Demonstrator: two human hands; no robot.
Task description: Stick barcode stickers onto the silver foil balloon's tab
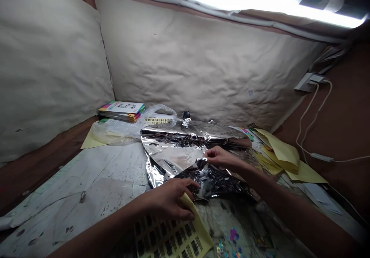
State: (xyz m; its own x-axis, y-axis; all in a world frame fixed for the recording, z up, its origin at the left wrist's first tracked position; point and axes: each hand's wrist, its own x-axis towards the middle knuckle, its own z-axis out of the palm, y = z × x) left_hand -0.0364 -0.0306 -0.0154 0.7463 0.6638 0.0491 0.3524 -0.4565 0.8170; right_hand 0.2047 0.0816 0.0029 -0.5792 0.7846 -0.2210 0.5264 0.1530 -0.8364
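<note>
A crumpled silver foil sheet, perhaps a foil balloon point(179, 156), lies spread over the middle of the table. My right hand point(221, 158) pinches a gathered bit of it between thumb and fingertips. Closer to me, my left hand point(170, 199) is closed around the top corner of a yellow sticker sheet point(169, 238) printed with rows of dark labels. The thumb lies over the sheet, and the fingers reach to the foil's near edge. Part of the sheet is hidden under this hand and forearm.
Colourful printed cards point(121, 109) are stacked back left beside a clear plastic bag point(115, 131). Yellow papers point(277, 152) lie at the right. Shiny confetti point(232, 235) is scattered near the front. White cables point(302, 134) hang from a wall socket point(309, 81).
</note>
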